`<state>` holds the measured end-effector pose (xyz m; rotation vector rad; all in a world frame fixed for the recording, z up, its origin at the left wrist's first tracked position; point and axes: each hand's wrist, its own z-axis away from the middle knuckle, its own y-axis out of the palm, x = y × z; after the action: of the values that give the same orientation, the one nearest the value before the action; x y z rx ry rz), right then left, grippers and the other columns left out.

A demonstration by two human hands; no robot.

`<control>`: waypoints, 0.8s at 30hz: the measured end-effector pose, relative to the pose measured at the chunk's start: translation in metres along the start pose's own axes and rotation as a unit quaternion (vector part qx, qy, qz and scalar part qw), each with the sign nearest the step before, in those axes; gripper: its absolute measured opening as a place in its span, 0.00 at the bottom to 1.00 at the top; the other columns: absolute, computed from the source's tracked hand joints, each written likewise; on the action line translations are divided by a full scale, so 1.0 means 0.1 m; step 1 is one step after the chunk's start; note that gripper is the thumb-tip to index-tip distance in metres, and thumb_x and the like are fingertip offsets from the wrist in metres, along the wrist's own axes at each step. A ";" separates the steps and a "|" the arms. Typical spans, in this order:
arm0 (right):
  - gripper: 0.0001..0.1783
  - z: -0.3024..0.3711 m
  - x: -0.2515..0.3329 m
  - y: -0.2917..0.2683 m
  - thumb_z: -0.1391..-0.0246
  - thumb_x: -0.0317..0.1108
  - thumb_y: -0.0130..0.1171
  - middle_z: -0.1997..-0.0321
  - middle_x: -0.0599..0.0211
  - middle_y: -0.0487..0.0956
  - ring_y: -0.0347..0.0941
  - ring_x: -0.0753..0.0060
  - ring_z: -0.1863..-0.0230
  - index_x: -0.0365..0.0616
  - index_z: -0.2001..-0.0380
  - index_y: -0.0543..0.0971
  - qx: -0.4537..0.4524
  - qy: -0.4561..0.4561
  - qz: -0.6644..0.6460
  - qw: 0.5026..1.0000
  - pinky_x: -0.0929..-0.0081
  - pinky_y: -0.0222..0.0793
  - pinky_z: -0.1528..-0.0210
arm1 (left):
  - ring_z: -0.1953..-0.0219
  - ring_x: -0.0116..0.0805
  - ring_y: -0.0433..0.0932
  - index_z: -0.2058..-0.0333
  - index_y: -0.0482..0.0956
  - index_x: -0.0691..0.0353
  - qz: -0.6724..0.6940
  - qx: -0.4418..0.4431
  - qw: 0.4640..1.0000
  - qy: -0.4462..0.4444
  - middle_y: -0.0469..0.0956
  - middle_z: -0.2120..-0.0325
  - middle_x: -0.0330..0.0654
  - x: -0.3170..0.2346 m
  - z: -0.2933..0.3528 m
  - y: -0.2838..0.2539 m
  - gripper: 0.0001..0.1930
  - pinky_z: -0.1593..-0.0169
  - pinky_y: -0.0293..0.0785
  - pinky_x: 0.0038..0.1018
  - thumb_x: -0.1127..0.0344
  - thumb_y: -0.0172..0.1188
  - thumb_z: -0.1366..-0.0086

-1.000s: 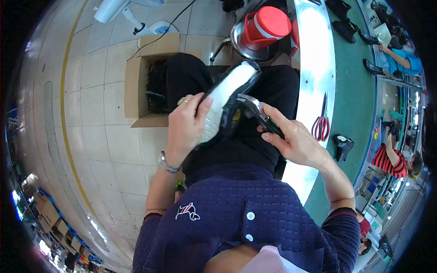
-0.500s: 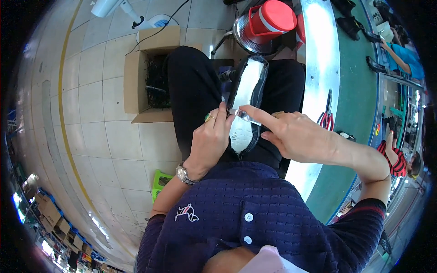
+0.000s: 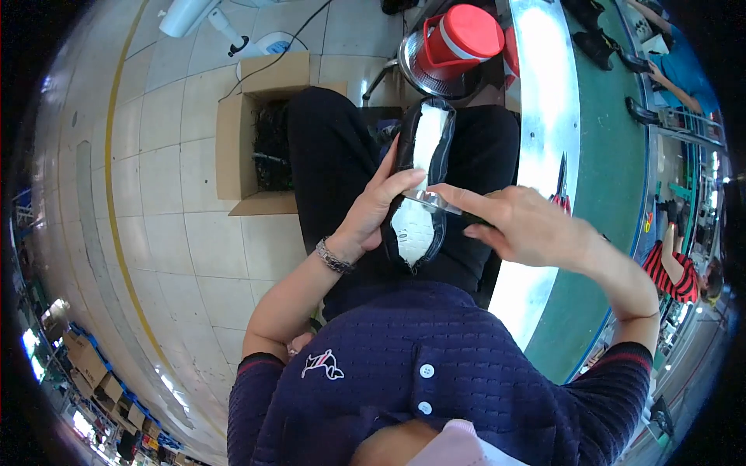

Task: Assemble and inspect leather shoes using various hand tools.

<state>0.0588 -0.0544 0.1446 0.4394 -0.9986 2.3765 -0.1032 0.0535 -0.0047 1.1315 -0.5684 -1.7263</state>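
A black shoe upper (image 3: pixel 438 159) with a white underside faces up, lying lengthwise between my thighs. My left hand (image 3: pixel 373 206) wraps around its left side, with the thumb pressed on the white surface near the middle. In my right hand (image 3: pixel 522 224) is a shiny metal blade (image 3: pixel 432 199), its handle mostly hidden by the fingers. My index finger stretches along the blade, which lies across the shoe's narrow middle just below my left thumb. Toward the near end, the white surface looks rough and lined.
On my left, an open cardboard box (image 3: pixel 228 163) holds dark scraps. A red lidded bucket (image 3: pixel 470 35) stands on a metal stool ahead. Scissors (image 3: pixel 561 190) lie on the metal bench edge (image 3: pixel 544 101) at right. Beyond are a green belt (image 3: pixel 602 140), black shoes (image 3: pixel 597 48) and other people.
My left hand has gone from fingers laid beside the blade to gripping the shoe's side with the thumb on top. The blade stays across the middle, in my right hand.
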 end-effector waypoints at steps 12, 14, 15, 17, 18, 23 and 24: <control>0.37 -0.36 -0.12 -0.31 0.40 0.35 0.55 0.76 0.61 0.79 0.76 0.60 0.81 0.64 0.30 0.54 -0.172 -0.047 0.239 0.955 0.66 0.71 0.79 | 0.53 0.25 0.75 0.30 0.44 0.53 -0.032 0.015 0.999 -0.009 0.72 0.50 0.39 -0.12 0.03 -0.05 0.40 0.49 0.74 0.26 0.63 0.57 0.35; 0.38 -0.34 -0.20 -0.13 0.42 0.34 0.56 0.76 0.62 0.79 0.76 0.60 0.81 0.61 0.30 0.54 -0.285 -0.147 0.114 0.940 0.67 0.71 0.79 | 0.53 0.25 0.75 0.30 0.44 0.52 -0.046 0.017 0.999 -0.004 0.72 0.50 0.38 -0.13 0.02 -0.03 0.40 0.50 0.74 0.26 0.63 0.57 0.35; 0.38 -0.37 -0.27 -0.05 0.42 0.34 0.56 0.75 0.62 0.79 0.76 0.60 0.81 0.60 0.30 0.54 -0.262 -0.125 0.119 0.950 0.66 0.71 0.79 | 0.52 0.26 0.74 0.29 0.43 0.52 -0.047 0.014 0.999 -0.009 0.71 0.50 0.39 -0.13 0.00 -0.01 0.42 0.49 0.72 0.26 0.61 0.59 0.36; 0.38 -0.39 -0.27 0.01 0.42 0.34 0.57 0.75 0.62 0.79 0.76 0.59 0.81 0.60 0.30 0.54 -0.240 -0.102 0.119 0.958 0.66 0.71 0.79 | 0.52 0.26 0.73 0.29 0.42 0.53 -0.052 0.009 0.998 -0.018 0.71 0.49 0.39 -0.14 0.02 -0.03 0.44 0.48 0.70 0.26 0.60 0.61 0.37; 0.38 -0.38 -0.26 0.01 0.42 0.34 0.57 0.75 0.61 0.79 0.77 0.59 0.80 0.60 0.31 0.54 -0.179 -0.043 0.154 0.971 0.67 0.72 0.78 | 0.50 0.26 0.73 0.29 0.43 0.53 -0.060 0.015 0.998 -0.018 0.71 0.49 0.39 -0.14 0.04 -0.03 0.44 0.47 0.70 0.26 0.60 0.61 0.37; 0.37 -0.28 -0.15 0.03 0.41 0.35 0.56 0.79 0.57 0.78 0.77 0.57 0.80 0.60 0.31 0.55 -0.243 -0.102 0.132 0.956 0.65 0.72 0.78 | 0.49 0.27 0.72 0.31 0.46 0.53 -0.060 0.024 0.997 -0.038 0.70 0.48 0.40 -0.18 0.06 -0.04 0.44 0.46 0.69 0.27 0.60 0.64 0.39; 0.37 -0.31 -0.18 0.09 0.41 0.35 0.56 0.79 0.57 0.78 0.77 0.57 0.80 0.60 0.31 0.55 -0.243 -0.103 0.132 0.956 0.65 0.72 0.78 | 0.49 0.27 0.72 0.31 0.46 0.53 -0.060 0.024 0.997 -0.037 0.70 0.48 0.40 -0.18 0.04 -0.08 0.44 0.46 0.69 0.27 0.60 0.64 0.39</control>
<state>0.0656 -0.0429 0.1095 0.3865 -1.7782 2.2223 -0.1088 0.0723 -0.0009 1.1591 -0.6006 -1.8731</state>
